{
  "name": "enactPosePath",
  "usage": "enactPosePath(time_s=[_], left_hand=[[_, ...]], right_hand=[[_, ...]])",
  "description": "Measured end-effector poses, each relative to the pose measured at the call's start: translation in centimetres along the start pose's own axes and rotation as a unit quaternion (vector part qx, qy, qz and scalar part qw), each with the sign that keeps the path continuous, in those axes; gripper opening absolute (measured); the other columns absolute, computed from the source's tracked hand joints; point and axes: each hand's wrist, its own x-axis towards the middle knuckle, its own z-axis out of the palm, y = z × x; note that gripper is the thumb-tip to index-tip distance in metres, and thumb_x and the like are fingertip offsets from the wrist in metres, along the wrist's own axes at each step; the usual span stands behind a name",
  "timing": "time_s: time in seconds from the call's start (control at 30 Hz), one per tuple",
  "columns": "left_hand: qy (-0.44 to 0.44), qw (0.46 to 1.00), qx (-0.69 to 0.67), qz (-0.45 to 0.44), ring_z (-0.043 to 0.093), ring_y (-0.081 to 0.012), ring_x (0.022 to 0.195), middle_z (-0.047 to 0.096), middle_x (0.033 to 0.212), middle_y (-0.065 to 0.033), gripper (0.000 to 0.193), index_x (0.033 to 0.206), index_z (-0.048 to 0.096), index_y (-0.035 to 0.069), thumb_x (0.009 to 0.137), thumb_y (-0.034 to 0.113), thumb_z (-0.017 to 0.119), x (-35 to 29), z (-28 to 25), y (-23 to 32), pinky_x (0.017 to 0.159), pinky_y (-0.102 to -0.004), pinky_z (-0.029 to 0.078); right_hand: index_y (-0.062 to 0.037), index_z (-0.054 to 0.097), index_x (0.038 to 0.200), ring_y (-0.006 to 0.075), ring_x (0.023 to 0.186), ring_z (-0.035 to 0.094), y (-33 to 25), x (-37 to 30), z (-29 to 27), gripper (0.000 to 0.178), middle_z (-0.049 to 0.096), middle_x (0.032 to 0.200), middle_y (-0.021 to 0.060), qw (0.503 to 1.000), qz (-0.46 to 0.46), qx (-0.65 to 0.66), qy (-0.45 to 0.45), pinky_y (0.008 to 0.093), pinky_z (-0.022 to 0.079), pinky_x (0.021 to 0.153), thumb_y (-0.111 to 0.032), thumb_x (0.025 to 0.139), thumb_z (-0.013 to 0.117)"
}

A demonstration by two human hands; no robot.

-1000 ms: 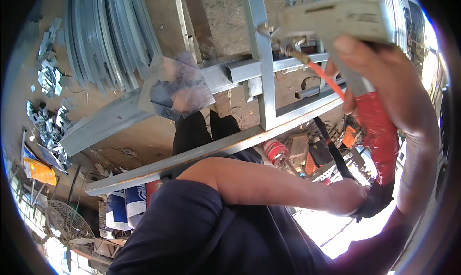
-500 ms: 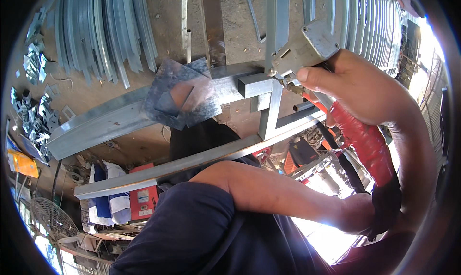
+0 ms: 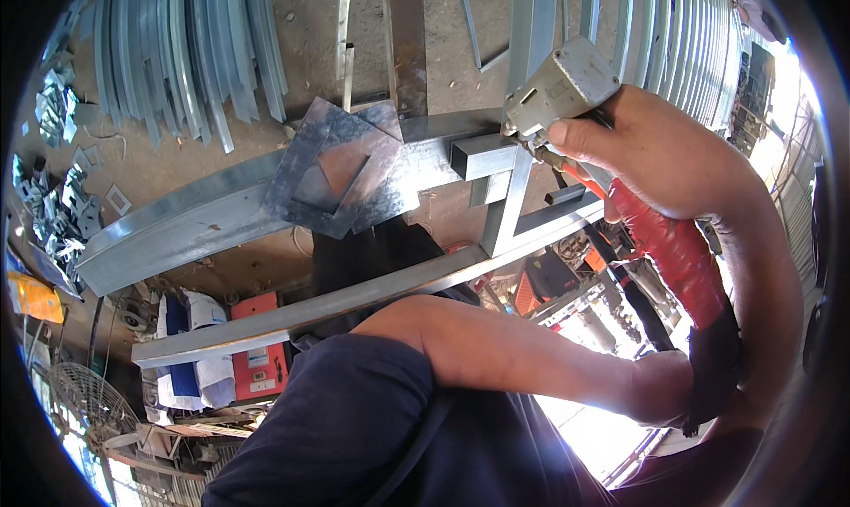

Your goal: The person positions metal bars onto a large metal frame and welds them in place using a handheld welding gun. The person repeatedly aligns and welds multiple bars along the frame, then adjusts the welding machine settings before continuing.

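My right hand (image 3: 655, 153) is closed around a boxy grey metal tool (image 3: 562, 86), with the thumb along its side. A brass fitting and a thin orange-red hose come off the tool beside a thick bundle wrapped in red (image 3: 668, 250), then black. My left forearm crosses from the left, and my left hand (image 3: 660, 387) meets the black-wrapped end; its fingers are hidden. Just below the tool lies the open end of a square steel tube (image 3: 482, 157), part of a steel frame. Flat square plates (image 3: 301, 162) with cut-out middles rest on its long beam.
Long metal strips (image 3: 177, 55) lie at the far left, with more steel lengths (image 3: 677, 46) at the far right. Scrap pieces (image 3: 57, 215) are heaped at left. A lower steel rail (image 3: 310, 317) runs in front of me. A red box (image 3: 258, 348) and a fan (image 3: 88, 396) stand lower left.
The view has shifted slightly, so the left-hand scrap and strips sit further left and the tube end a little further right. My right hand keeps the tool almost in place.
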Motion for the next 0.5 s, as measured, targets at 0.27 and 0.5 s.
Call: enactPosePath(time_s=[0.27, 0.5], left_hand=[[0.057, 0.866, 0.439, 0.230, 0.053, -0.0215, 0.124, 0.061, 0.124, -0.0088, 0.018, 0.114, 0.062, 0.010, 0.106, 0.014, 0.047, 0.7, 2.7, -3.7, 0.110, -0.0359, 0.042], [0.046, 0.783, 0.567, 0.252, 0.051, -0.0205, 0.132, 0.060, 0.133, -0.0081, 0.024, 0.123, 0.060, 0.009, 0.106, 0.016, 0.045, 1.0, 3.5, -4.8, 0.117, -0.0345, 0.038]], right_hand=[[0.0052, 0.070, 0.096, 0.0293, 0.067, 0.060, -0.9, 0.6, -0.4, 0.049, 0.061, 0.071, 0.0162, 0.999, -0.002, -0.033, -0.020, 0.0440, 0.047, 0.072, -0.040, 0.105, 0.054], [0.0048, 0.072, 0.098, 0.0266, 0.065, 0.061, -1.0, 0.8, -0.3, 0.049, 0.062, 0.069, 0.0148, 0.999, 0.004, -0.035, -0.027, 0.0436, 0.047, 0.069, -0.039, 0.106, 0.053]])
